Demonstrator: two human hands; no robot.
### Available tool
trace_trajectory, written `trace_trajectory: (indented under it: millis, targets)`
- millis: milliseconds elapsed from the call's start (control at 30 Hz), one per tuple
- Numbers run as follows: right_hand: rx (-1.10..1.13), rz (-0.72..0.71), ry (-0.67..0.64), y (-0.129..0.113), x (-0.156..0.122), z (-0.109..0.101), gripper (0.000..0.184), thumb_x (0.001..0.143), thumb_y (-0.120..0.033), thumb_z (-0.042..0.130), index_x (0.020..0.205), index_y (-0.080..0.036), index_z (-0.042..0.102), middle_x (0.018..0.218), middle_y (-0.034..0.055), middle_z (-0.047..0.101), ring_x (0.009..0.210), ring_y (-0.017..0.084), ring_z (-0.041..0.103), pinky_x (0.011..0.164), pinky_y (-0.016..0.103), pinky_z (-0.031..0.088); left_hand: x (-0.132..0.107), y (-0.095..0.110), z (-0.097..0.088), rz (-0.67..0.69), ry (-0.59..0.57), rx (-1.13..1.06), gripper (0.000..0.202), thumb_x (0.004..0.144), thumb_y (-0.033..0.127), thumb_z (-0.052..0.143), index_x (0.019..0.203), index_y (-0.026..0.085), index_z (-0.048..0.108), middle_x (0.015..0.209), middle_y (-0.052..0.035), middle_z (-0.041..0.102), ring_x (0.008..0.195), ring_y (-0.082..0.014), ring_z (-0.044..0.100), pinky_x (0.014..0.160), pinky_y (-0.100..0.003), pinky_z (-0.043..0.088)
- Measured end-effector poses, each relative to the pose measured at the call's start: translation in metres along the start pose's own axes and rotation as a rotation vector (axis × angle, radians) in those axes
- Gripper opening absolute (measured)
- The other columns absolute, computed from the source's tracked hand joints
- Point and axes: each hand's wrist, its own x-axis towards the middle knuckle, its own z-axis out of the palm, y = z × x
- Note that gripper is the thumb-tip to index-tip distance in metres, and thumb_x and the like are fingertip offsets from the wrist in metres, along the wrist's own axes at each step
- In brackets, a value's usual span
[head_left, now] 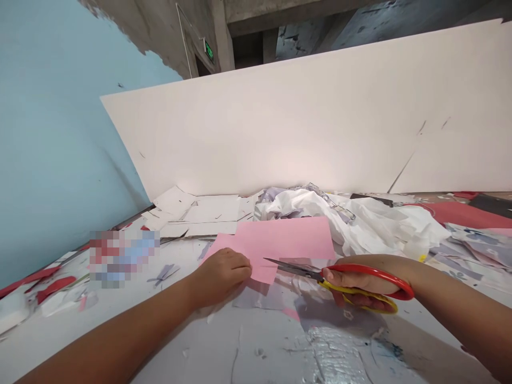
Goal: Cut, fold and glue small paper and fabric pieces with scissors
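Observation:
My left hand (224,272) is closed on the near left part of a pink paper sheet (284,237), its fingers bent over the edge. In my right hand (346,280) is a pair of scissors (366,277) with one red and one yellow handle loop. The dark blades point left, close together, and their tip lies over the lower part of the pink paper, a short way right of my left fingers. A small pink scrap (291,313) lies below the blades on the table.
Crumpled white sheeting (372,224) is heaped behind my right hand. White card pieces (212,208) lie at the back left, in front of a tall white board (300,122). Red scraps (55,289) and patterned paper pieces (480,250) lie at the sides of the white tabletop (208,352).

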Motion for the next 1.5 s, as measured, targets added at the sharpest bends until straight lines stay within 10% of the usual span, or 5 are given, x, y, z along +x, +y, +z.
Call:
trace_trajectory:
  millis: [633,933,1167,1500]
  targets:
    - [-0.139,0.397,0.160,-0.030,-0.015,0.003,0.049,0.068,-0.066,0.041,0.067,-0.018,0.049,0.045,-0.0034,0.038,0.033,0.007,0.034,0.036,0.023,0.029,0.007,0.032,-0.001,0.070,-0.153,0.054,0.021,0.080,0.013,0.038,0.071,0.018,0.056,0.066,-0.0042,0.058,0.063,-0.0128,0.051,0.058,-0.025,0.037]
    - [-0.125,0.422,0.181,-0.025,-0.009,0.004,0.042,0.070,-0.059,0.041,0.061,-0.019,0.046,0.045,-0.0027,0.037,0.032,0.006,0.029,0.035,0.023,0.026,0.000,-0.001,-0.021,-0.481,-0.093,-0.260,0.030,0.085,0.036,0.034,0.099,0.021,0.056,0.102,-0.0051,0.059,0.096,-0.0168,0.052,0.082,-0.029,0.041]
    - [-0.262,0.381,0.217,-0.022,-0.008,0.009,0.044,0.072,-0.054,0.040,0.049,-0.019,0.027,0.042,-0.0034,0.028,0.032,0.006,0.023,0.037,0.024,0.021,-0.016,-0.011,0.003,-0.489,-0.410,-0.270,0.057,0.082,0.054,0.030,0.134,0.030,0.025,0.145,-0.0038,0.011,0.131,-0.0287,0.011,0.103,-0.046,0.017]
    - [-0.334,0.295,0.226,-0.016,-0.004,0.009,0.044,0.070,-0.053,0.044,0.047,-0.018,0.029,0.045,-0.0027,0.028,0.035,0.007,0.023,0.038,0.025,0.021,-0.015,-0.007,0.004,-0.502,-0.423,-0.228,0.051,0.084,0.051,0.026,0.133,0.034,0.025,0.145,-0.0025,0.012,0.130,-0.0280,0.013,0.102,-0.048,0.019]
